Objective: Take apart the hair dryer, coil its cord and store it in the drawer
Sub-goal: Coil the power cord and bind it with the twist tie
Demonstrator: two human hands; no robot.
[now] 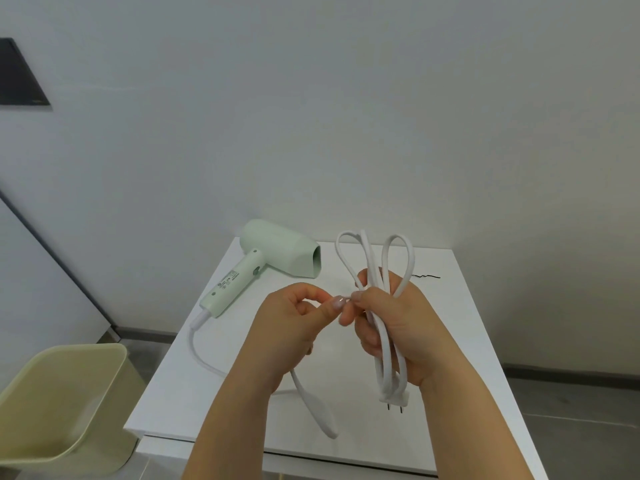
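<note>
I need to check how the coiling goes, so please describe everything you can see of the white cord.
The cord is white, smooth and plastic-looking. The right hand grips it folded into long loops: two loop ends stand above the fist, and the plug with two metal prongs hangs below. The left hand pinches a small piece beside the bundle; I cannot tell what it is. A loose length lies on the white table, curving to the green hair dryer handle.
</note>
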